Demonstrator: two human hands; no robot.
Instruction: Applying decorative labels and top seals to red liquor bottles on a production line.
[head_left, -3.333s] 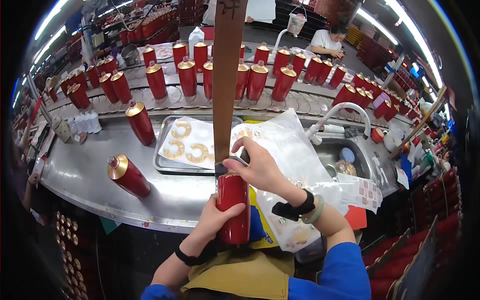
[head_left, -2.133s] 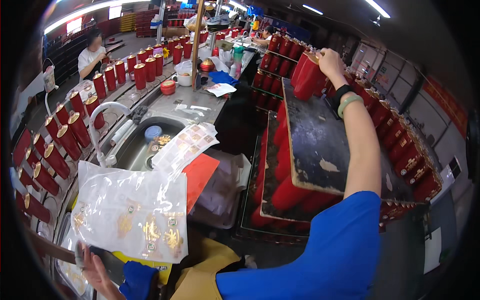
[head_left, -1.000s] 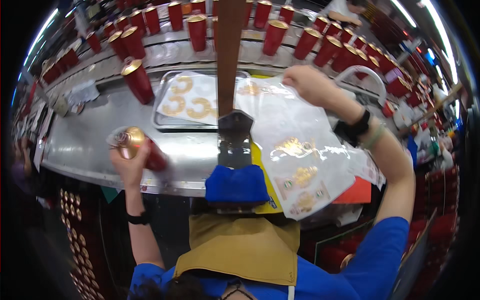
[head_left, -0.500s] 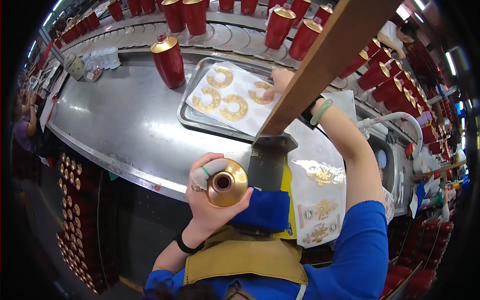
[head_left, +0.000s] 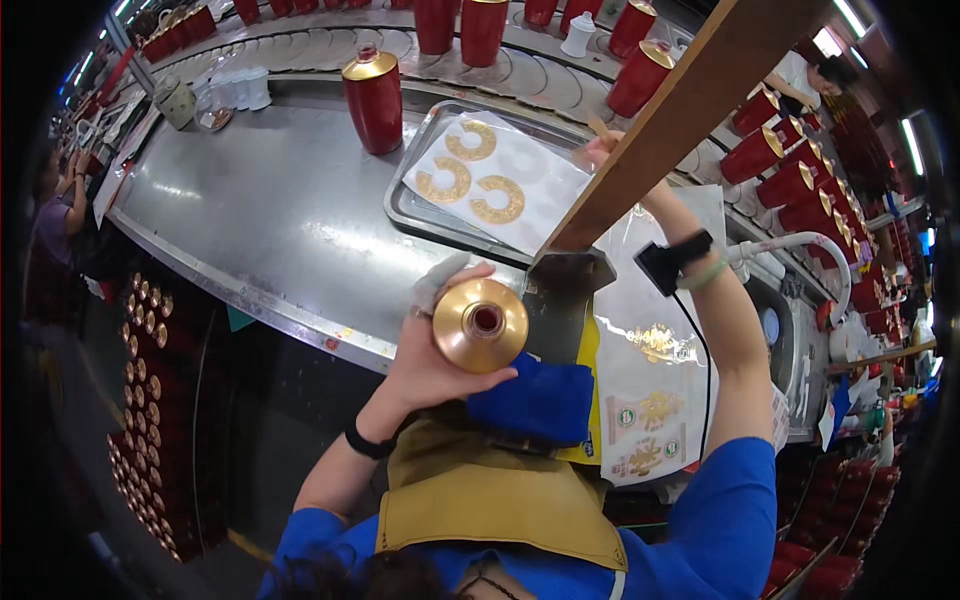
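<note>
Left hand point(head_left: 425, 350) gripping gold-topped bottle point(head_left: 480, 324), right hand point(head_left: 603, 152) over sticker tray point(head_left: 420, 215)

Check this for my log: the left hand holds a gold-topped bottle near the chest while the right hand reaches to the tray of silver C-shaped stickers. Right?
Not quite. In the head view the stickers on the tray are gold, not silver. The rest stands: the left hand holds the bottle, and the right hand reaches to the tray.

Steel bench point(head_left: 270, 220) w/ red bottle point(head_left: 373, 98), metal tray point(head_left: 420, 210), white cups point(head_left: 238, 88).
</note>
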